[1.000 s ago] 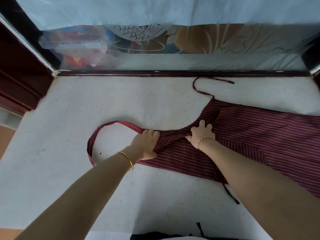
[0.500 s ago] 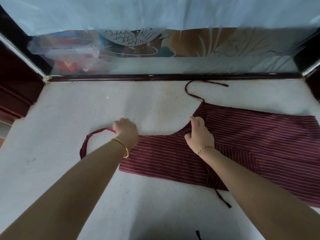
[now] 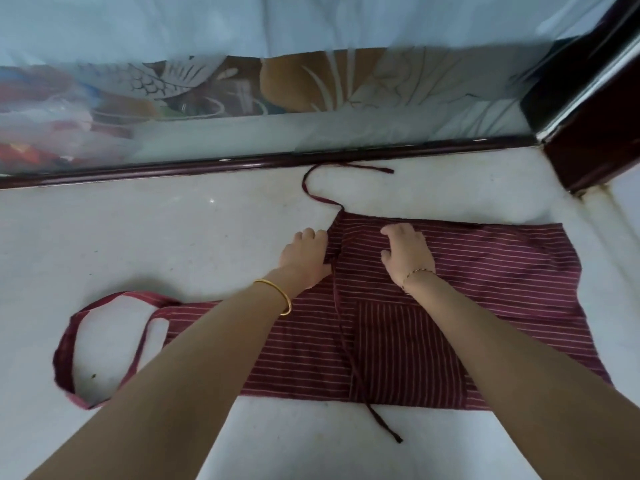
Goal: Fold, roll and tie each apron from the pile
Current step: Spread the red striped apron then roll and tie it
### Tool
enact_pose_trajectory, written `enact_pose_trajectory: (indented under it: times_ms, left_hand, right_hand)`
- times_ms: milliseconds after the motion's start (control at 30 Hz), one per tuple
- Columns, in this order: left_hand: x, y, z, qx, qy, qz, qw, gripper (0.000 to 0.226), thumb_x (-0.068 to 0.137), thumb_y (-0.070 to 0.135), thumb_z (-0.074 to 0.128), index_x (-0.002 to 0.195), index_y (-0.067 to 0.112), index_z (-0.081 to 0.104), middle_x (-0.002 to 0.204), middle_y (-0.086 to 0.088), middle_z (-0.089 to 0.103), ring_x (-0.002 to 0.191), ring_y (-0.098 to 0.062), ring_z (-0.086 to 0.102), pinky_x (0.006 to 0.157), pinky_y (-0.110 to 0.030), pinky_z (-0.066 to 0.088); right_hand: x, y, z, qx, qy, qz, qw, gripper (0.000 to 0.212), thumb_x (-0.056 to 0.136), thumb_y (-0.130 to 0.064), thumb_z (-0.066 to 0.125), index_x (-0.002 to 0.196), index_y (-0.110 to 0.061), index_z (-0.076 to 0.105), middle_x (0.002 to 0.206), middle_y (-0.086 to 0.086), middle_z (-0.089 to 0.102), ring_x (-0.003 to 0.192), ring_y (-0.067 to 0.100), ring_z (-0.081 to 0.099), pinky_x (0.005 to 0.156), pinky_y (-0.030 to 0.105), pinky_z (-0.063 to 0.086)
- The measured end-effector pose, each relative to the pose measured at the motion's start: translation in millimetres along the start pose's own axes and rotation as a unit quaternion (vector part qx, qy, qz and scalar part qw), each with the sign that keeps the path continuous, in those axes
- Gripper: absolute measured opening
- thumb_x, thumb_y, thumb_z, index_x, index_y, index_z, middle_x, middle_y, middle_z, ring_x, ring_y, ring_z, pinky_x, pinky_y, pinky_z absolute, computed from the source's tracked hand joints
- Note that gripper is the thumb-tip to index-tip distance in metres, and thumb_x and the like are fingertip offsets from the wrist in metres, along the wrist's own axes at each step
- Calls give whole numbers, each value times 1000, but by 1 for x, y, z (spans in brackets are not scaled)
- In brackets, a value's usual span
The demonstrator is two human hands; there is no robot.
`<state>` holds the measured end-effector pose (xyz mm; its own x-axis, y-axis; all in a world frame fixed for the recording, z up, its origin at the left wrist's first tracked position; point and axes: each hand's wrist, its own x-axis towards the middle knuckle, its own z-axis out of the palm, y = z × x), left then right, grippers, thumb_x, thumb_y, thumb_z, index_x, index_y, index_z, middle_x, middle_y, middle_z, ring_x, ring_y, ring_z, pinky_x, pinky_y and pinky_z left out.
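Head view — both hands (image 3: 306, 258) (image 3: 407, 256) on apron (image 3: 485, 271)

Aprons: one, maroon with thin pale stripes (image 3: 450, 289), lying flat on the worktop (image 3: 138, 237)
Neck loops: one (image 3: 104, 341)
Waist ties: two (one (image 3: 325, 192) at the far edge, one (image 3: 377, 417) trailing off the near edge)
Hands: two, left hand (image 3: 306, 258) and right hand (image 3: 407, 252)
Wrist bands: two, a gold bangle (image 3: 277, 296) and a thin bracelet (image 3: 417, 273)
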<state>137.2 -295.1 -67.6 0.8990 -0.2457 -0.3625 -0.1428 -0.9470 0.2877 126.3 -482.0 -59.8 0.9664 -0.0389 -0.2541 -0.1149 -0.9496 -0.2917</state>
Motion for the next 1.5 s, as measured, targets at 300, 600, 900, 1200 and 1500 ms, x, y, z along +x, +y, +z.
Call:
enact_pose_trajectory:
  times_ms: [300, 600, 900, 1200, 1500]
  left_hand:
    - [52, 4, -20, -405, 118, -201, 884, 21, 97, 26, 48, 97, 10, 61, 82, -5, 61, 65, -20, 57, 54, -27, 42]
    - [80, -38, -65, -601, 220, -286, 713, 50, 98, 9, 42, 144, 8, 25, 135, -19, 47, 93, -26, 64, 69, -28, 53]
    - [62, 23, -41, -85, -80, -89, 989, 56, 94, 60, 31, 103, 11, 57, 99, -7, 63, 93, -24, 58, 83, -38, 47]
    - [62, 42, -40, -327, -69, -87, 939, 34, 92, 22, 60, 122, 7, 53, 105, -8, 62, 94, -25, 61, 86, -35, 50]
    - [69, 41, -30, -323, 97, -67, 939, 49, 86, 4, 62, 130, 16, 46, 101, -1, 53, 94, -19, 56, 80, -30, 48]
  right_hand:
    - [23, 8, 14, -109, -50, -41, 992, 67, 86, -49, 59, 143, -27, 29, 148, -1, 27, 135, 25, 26, 103, 48, 36]
    - [36, 7, 4, -107, -71, -30, 991, 76, 78, -53, 67, 140, -27, 33, 141, -3, 31, 129, 23, 30, 96, 44, 39]
    - [51, 5, -12, -112, -37, -131, 984, 13, 90, -33, 58, 93, -22, 52, 99, -2, 52, 102, 21, 48, 88, 36, 38]
    - [46, 14, -27, -54, -96, -183, 977, 17, 93, -25, 52, 98, -18, 37, 67, -9, 44, 67, 19, 54, 65, 28, 35]
    - [71, 26, -43, -124, -64, -86, 986, 39, 96, -49, 39, 117, -21, 55, 91, -2, 61, 89, 19, 57, 88, 38, 40]
